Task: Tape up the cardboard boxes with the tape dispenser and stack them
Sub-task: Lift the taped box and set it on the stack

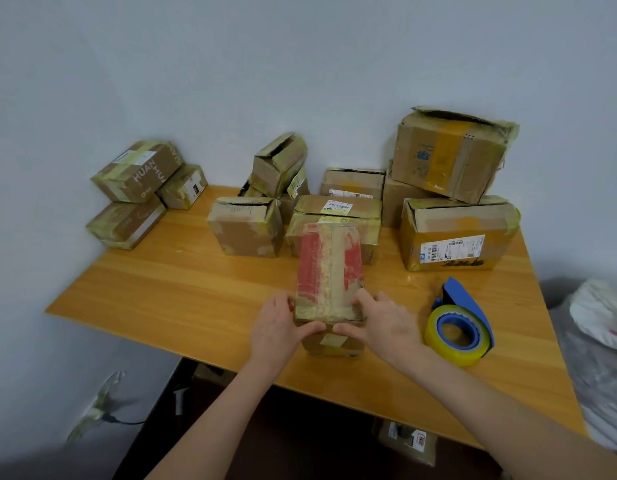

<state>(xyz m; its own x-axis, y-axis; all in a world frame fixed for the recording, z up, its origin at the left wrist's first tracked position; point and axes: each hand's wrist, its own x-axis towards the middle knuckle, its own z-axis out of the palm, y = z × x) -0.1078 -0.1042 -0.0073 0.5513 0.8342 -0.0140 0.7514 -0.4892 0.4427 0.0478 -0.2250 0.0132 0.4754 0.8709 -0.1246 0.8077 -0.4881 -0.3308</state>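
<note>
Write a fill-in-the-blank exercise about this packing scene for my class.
The left hand and right hand hold a box whose top is partly ___.
The tape dispenser lies to that box's ___.
The dispenser's frame is ___.
Missing words: red, right, blue.

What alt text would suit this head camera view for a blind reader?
The left hand and right hand grip a red-printed box on a wooden table; a blue tape dispenser lies beside it, other boxes behind.
</note>
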